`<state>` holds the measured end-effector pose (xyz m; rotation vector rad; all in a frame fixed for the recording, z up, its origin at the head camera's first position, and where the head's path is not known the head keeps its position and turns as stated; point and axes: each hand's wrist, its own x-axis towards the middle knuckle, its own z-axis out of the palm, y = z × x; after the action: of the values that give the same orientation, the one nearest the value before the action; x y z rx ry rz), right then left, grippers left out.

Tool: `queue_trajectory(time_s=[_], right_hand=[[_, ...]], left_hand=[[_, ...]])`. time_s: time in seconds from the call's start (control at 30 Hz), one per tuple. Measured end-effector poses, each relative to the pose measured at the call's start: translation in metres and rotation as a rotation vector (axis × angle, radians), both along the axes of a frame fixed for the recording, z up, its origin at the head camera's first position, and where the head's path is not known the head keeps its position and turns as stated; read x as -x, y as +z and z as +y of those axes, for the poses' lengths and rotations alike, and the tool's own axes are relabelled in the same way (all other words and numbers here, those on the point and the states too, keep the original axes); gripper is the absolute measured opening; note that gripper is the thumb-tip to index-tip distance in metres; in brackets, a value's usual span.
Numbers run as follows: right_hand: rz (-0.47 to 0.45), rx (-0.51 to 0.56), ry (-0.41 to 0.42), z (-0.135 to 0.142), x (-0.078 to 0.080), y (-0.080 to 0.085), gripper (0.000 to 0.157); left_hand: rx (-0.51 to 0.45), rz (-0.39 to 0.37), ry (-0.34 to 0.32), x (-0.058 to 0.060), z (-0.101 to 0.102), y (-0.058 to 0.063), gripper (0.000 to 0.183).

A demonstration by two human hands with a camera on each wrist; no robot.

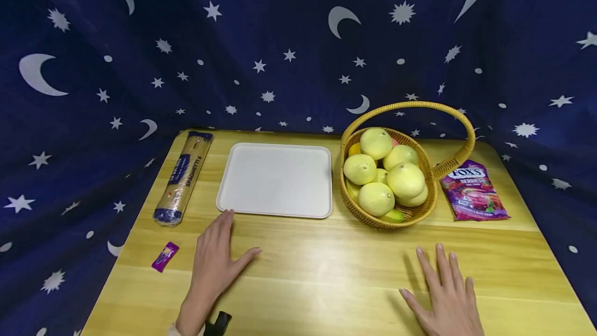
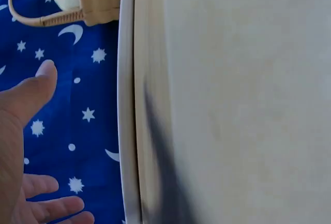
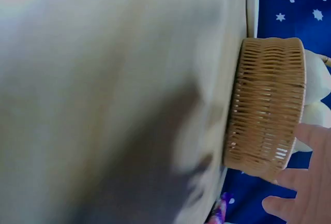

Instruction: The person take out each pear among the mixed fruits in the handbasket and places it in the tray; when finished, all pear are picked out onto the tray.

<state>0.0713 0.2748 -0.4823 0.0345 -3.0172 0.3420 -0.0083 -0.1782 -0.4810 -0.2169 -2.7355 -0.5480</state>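
My left hand [image 1: 215, 261] is held over the table just in front of the white tray [image 1: 275, 180], thumb spread and fingers straight, holding nothing. In the head view its fingertips overlap the tray's near left corner. My right hand [image 1: 445, 297], fingers spread and holding nothing, is at the front right; its shadow falls on the wood beside it. Beyond it stands a wicker basket [image 1: 389, 225] with a tall arched handle, filled with several pale yellow-green round fruits [image 1: 407, 180]. In the right wrist view the basket's woven side [image 3: 266, 105] shows past the fingers.
A pack of spaghetti [image 1: 184, 178] lies at the table's left edge, with a small purple wrapped sweet [image 1: 165, 256] nearer the front. Right of the basket lies a purple Fox's candy bag [image 1: 474, 193]. A dark blue star-and-moon cloth [image 1: 298, 40] hangs behind the wooden table [image 1: 322, 274].
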Motion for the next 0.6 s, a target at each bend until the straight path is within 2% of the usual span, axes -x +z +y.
queue_trajectory(time_s=[0.17, 0.33, 0.47, 0.6], right_hand=[[0.125, 0.071, 0.043, 0.0, 0.011, 0.011, 0.093], [0.232, 0.231, 0.047, -0.002, 0.03, 0.028, 0.089], [0.313, 0.333, 0.058, -0.002, 0.049, 0.04, 0.086], [0.394, 0.428, 0.097, 0.001, 0.07, 0.047, 0.083]], left_hand=[[-0.127, 0.009, 0.063, 0.022, -0.006, -0.004, 0.108], [-0.25, -0.041, 0.094, 0.038, -0.013, -0.009, 0.109], [-0.322, -0.091, 0.114, 0.048, -0.018, -0.014, 0.109], [-0.347, -0.13, 0.14, 0.055, -0.022, -0.022, 0.11]])
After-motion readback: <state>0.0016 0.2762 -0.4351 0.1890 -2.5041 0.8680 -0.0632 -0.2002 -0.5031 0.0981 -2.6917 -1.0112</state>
